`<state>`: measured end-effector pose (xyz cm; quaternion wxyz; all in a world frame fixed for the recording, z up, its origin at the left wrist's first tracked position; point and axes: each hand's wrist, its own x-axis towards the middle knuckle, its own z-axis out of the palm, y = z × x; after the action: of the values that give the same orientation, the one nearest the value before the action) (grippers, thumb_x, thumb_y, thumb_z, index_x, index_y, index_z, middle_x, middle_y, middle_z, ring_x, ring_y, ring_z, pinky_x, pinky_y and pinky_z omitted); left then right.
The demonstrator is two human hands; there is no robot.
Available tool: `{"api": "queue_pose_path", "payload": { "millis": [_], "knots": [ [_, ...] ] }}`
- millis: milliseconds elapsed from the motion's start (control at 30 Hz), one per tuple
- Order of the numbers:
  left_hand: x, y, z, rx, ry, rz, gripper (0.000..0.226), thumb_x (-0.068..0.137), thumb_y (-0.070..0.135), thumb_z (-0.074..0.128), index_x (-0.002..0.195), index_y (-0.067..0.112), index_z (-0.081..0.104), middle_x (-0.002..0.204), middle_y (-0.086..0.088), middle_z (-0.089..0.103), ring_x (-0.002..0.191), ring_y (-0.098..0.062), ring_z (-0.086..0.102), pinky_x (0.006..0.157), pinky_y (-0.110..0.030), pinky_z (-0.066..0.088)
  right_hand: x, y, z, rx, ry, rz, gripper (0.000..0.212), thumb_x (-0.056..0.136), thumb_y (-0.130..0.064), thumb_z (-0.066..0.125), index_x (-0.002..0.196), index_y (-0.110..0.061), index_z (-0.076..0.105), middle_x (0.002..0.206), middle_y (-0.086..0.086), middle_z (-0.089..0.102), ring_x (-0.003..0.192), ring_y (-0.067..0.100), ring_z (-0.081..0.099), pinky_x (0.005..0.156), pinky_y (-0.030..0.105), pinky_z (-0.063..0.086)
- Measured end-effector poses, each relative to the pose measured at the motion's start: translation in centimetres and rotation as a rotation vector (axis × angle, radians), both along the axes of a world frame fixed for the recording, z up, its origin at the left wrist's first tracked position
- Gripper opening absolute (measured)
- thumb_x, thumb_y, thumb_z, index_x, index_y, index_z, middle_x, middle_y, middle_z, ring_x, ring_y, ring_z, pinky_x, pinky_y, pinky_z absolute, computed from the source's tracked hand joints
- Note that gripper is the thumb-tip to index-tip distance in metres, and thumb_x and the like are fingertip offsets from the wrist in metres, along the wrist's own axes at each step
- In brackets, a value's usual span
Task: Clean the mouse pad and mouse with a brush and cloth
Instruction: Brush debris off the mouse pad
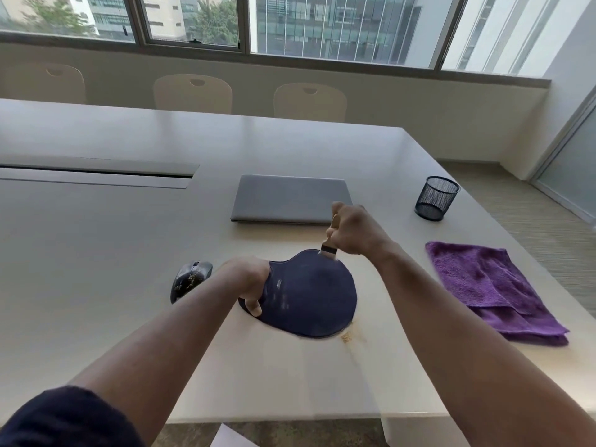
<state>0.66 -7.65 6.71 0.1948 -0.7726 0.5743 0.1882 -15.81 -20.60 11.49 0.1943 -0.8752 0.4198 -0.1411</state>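
Reaching forward over the table (96, 253), we have both forearms stretched out toward the mouse pad (309, 295), which lies just ahead of us, near the front edge. Our left hand (250, 279) sits at the pad's left end, its fingers curled round the padded wrist rest there, with one finger showing under the near rim, so that end seems raised a little. A small scatter of crumbs (346, 337) lies on the table just beside the pad's near right edge.

Farther out, our right hand (354, 230) is clenched round the handle of the brush (329, 250), held steeply with the bristles pointing down and touching the pad's far edge. From there the pad's whole surface runs back toward us, so we judge the next stroke pulls near and rightward.

To the left of the pad rests the mouse (190, 280), speckled with debris and untouched. The cloth (490, 291) lies folded well to the right, nearer the right hand.
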Motion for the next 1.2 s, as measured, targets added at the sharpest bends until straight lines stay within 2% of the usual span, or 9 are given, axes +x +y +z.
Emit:
{"api": "queue_pose_path", "payload": {
  "millis": [100,200,300,467,600,767,967,1100,1200],
  "knots": [
    [0.0,0.1,0.0,0.000,-0.009,-0.002,0.076,0.066,0.039,0.088,0.130,0.016,0.054,0.126,-0.003,0.062,0.113,-0.027,0.059,0.096,-0.037,0.050,-0.1,0.4,-0.7,0.002,0.090,0.027,0.015,0.085,-0.012,0.062,0.086,-0.015,0.047,0.096,0.011,0.064,0.092,0.029,0.059,0.076,0.030,0.048],
    [0.1,0.1,0.0,-0.006,0.000,-0.001,0.077,0.066,0.038,0.088,0.131,0.017,0.053,0.126,-0.003,0.061,0.114,-0.027,0.059,0.096,-0.037,0.050,-0.1,0.1,0.7,0.075,0.190,0.061,0.015,0.080,-0.008,0.062,0.079,-0.016,0.049,0.091,0.008,0.066,0.088,0.029,0.064,0.073,0.035,0.053],
    [0.0,0.0,0.0,0.010,-0.011,0.001,0.077,0.066,0.039,0.088,0.131,0.016,0.052,0.126,-0.004,0.061,0.114,-0.027,0.059,0.097,-0.037,0.049,0.4,0.0,1.3,0.022,0.098,0.030,0.015,0.082,-0.008,0.061,0.082,-0.014,0.048,0.086,0.006,0.061,0.084,0.029,0.060,0.065,0.031,0.046],
    [0.1,0.0,0.0,0.005,0.002,0.005,0.077,0.067,0.038,0.088,0.131,0.016,0.052,0.126,-0.004,0.061,0.114,-0.027,0.059,0.097,-0.038,0.049,0.3,0.5,0.4,0.035,0.195,0.048,0.014,0.084,-0.009,0.061,0.089,-0.015,0.049,0.103,0.011,0.064,0.094,0.030,0.062,0.077,0.033,0.052],
    [0.1,0.0,-0.2,-0.005,0.010,0.009,0.076,0.066,0.037,0.089,0.129,0.017,0.053,0.125,-0.003,0.061,0.114,-0.027,0.059,0.097,-0.038,0.049,0.3,0.3,1.5,0.211,0.310,0.101,0.018,0.079,-0.003,0.066,0.082,-0.015,0.052,0.084,0.007,0.070,0.077,0.024,0.074,0.058,0.030,0.059],
    [0.2,0.0,-0.3,-0.010,0.006,0.013,0.076,0.064,0.037,0.089,0.129,0.017,0.054,0.125,-0.002,0.061,0.114,-0.027,0.059,0.097,-0.038,0.049,-0.7,0.7,1.2,0.049,0.193,0.052,0.014,0.084,-0.009,0.063,0.087,-0.015,0.050,0.102,0.010,0.068,0.092,0.029,0.065,0.074,0.034,0.053],
    [0.3,0.1,-0.4,-0.040,0.038,0.029,0.074,0.065,0.035,0.089,0.129,0.019,0.054,0.126,-0.001,0.061,0.114,-0.026,0.059,0.088,-0.030,0.047,-1.7,1.2,1.5,0.220,0.307,0.107,0.026,0.079,-0.006,0.070,0.076,-0.019,0.048,0.089,0.007,0.072,0.074,0.021,0.074,0.057,0.030,0.056],
    [0.3,0.4,-0.4,-0.068,0.065,0.052,0.078,0.066,0.034,0.088,0.133,0.020,0.050,0.126,0.000,0.060,0.114,-0.025,0.058,0.081,-0.026,0.042,-2.5,1.9,1.2,0.075,0.208,0.049,0.023,0.085,-0.012,0.066,0.081,-0.020,0.045,0.105,0.009,0.064,0.092,0.029,0.065,0.072,0.033,0.053],
    [0.3,0.6,-0.4,-0.078,0.088,0.067,0.075,0.067,0.032,0.088,0.132,0.020,0.051,0.125,0.000,0.061,0.113,-0.023,0.058,0.077,-0.024,0.039,-2.9,2.5,1.0,0.150,0.277,0.093,0.024,0.084,-0.008,0.066,0.077,-0.018,0.046,0.099,0.010,0.070,0.089,0.028,0.071,0.078,0.042,0.060]
  ]
}}
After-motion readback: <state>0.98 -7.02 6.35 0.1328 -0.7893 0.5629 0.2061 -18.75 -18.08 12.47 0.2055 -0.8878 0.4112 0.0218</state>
